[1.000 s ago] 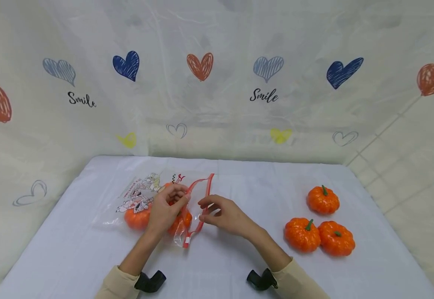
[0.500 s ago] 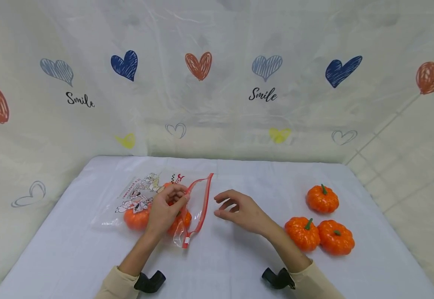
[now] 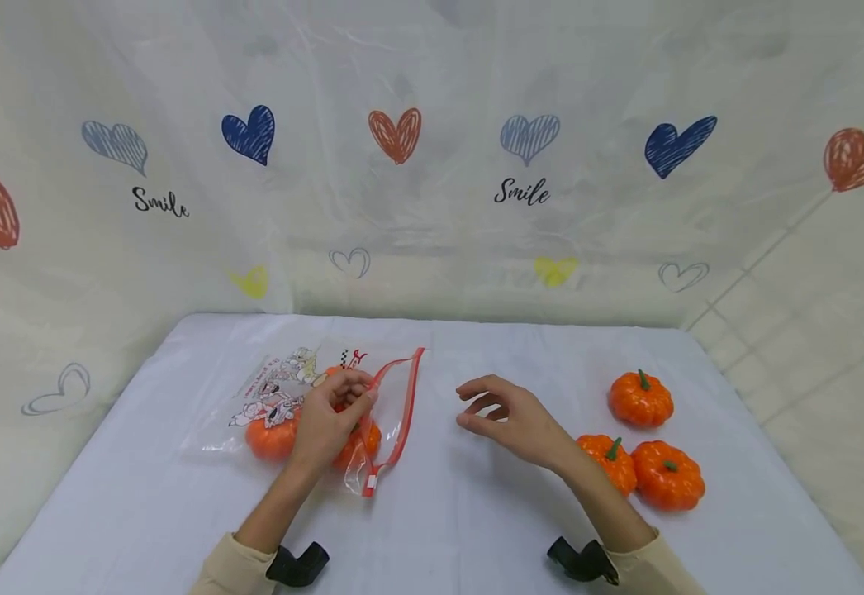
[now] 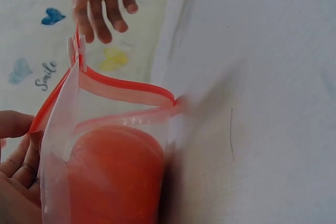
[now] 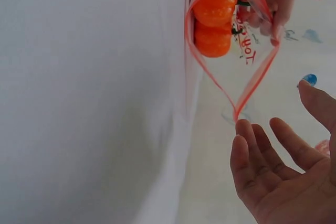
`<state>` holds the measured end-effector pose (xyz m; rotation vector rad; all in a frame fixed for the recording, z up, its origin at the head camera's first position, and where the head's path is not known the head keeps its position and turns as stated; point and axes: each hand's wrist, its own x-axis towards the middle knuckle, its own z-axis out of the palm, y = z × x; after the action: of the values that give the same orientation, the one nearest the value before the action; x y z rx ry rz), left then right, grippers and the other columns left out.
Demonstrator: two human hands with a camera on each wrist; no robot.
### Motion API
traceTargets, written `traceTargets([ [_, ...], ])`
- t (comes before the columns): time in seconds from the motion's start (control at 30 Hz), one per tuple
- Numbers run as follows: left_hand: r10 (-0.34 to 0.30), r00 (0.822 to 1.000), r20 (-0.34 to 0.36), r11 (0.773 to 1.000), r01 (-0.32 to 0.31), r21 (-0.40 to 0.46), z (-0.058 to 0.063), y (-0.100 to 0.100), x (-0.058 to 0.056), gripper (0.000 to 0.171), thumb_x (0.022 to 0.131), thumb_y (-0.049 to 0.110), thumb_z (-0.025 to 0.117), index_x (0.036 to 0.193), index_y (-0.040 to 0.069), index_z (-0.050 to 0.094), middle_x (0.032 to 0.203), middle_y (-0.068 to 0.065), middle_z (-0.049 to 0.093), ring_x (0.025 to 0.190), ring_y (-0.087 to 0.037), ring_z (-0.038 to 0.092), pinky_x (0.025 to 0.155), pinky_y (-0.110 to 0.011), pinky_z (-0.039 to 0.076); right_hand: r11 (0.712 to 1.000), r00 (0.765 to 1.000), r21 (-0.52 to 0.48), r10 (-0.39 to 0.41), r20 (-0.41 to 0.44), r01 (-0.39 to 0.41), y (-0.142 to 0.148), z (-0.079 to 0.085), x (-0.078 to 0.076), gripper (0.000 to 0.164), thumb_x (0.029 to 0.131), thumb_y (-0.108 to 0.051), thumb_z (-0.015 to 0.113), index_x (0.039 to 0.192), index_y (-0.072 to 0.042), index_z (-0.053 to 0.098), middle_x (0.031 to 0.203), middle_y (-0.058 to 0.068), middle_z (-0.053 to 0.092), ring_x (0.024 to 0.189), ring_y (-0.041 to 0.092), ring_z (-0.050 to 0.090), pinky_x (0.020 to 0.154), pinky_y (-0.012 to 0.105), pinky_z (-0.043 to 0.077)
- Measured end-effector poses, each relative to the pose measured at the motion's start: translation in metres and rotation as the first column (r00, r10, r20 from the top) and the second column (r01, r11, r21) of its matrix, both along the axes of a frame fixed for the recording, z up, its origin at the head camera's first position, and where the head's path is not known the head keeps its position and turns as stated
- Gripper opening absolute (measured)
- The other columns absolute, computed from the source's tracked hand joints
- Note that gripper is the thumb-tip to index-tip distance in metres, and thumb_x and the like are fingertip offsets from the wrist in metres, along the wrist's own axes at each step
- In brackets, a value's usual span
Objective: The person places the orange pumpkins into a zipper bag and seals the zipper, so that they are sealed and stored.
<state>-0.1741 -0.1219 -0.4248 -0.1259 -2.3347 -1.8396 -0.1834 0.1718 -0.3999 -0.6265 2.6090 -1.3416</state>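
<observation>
The clear zip bag [image 3: 279, 401] lies left of centre in the frame, its mouth facing right, with packed pumpkins [image 3: 272, 438] inside; I can't tell how many. The left hand [image 3: 335, 417] pinches the red rim [image 3: 406, 413] between thumb and fingers, holding that edge up so the mouth gapes. Near the middle of the frame the right hand [image 3: 517, 421] hangs over the desk [image 3: 469, 529], apart from the bag, its fingers loosely curved, thumb clear of them, holding nothing.

At right of the frame stand the back pumpkin [image 3: 641, 400] and, nearer, the middle pumpkin [image 3: 614, 464] touching the front pumpkin [image 3: 668, 476]. The right forearm [image 3: 606, 500] partly covers the middle one.

I'd want that left pinch light but unbroken, because such thin plastic would probably sag if let go. The white slider [image 3: 372, 481] at the rim's lower corner is best not nudged. Should the right hand take a pumpkin, gripping its ribbed sides looks surer than tugging a stem, and entering level ought to avoid snagging the rim.
</observation>
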Motion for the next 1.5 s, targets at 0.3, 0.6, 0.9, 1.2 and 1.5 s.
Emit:
traceTargets([
  [0.3,-0.008,1.000,0.008,1.000,0.008,0.010,-0.001,0.002,-0.003,0.017,0.097,0.017,0.073,0.113,0.011,0.071,0.099,-0.011,0.069,0.087,-0.017,0.062,0.078,-0.015,0.053,0.999,0.999,0.003,-0.053,-0.011,0.053,0.022,0.005,0.002,0.038,0.095,-0.035,0.076,0.129,-0.021,0.067,0.128,0.001,0.070,0.109,0.016,0.069,0.095,0.027,0.057],
  [0.6,0.003,1.000,0.004,1.000,-0.003,-0.005,-0.005,-0.001,0.000,0.018,0.097,0.019,0.074,0.112,0.011,0.072,0.098,-0.011,0.070,0.087,-0.015,0.062,0.078,-0.015,0.052,0.997,0.997,-0.003,-0.080,-0.017,0.080,0.036,0.003,0.008,0.038,0.095,-0.037,0.076,0.128,-0.022,0.067,0.128,0.000,0.070,0.109,0.016,0.070,0.096,0.030,0.058],
  [0.9,0.014,0.999,0.039,1.000,-0.014,-0.010,-0.002,0.000,0.001,0.016,0.097,0.016,0.073,0.112,0.012,0.072,0.098,-0.010,0.068,0.088,-0.017,0.061,0.079,-0.015,0.051,0.994,0.994,0.012,-0.111,-0.024,0.111,0.051,0.005,0.009,0.037,0.095,-0.039,0.076,0.128,-0.024,0.067,0.126,-0.002,0.070,0.109,0.016,0.070,0.094,0.026,0.057],
  [1.2,0.008,0.999,0.035,1.000,-0.008,-0.001,-0.003,-0.001,-0.001,0.016,0.097,0.017,0.073,0.112,0.011,0.072,0.098,-0.010,0.068,0.088,-0.018,0.061,0.079,-0.015,0.051,0.990,0.990,0.030,-0.133,-0.042,0.134,0.065,0.009,0.011,0.038,0.096,-0.038,0.075,0.129,-0.022,0.066,0.126,0.000,0.071,0.110,0.016,0.070,0.092,0.024,0.057],
  [1.5,0.005,0.999,0.038,1.000,-0.005,0.003,-0.002,-0.001,-0.001,0.015,0.098,0.016,0.073,0.112,0.011,0.072,0.098,-0.011,0.068,0.088,-0.018,0.061,0.078,-0.015,0.051,0.978,0.978,0.065,-0.203,0.037,0.200,0.080,0.017,0.020,0.044,0.096,-0.045,0.073,0.133,-0.023,0.065,0.133,0.007,0.069,0.113,0.024,0.069,0.085,0.023,0.058],
])
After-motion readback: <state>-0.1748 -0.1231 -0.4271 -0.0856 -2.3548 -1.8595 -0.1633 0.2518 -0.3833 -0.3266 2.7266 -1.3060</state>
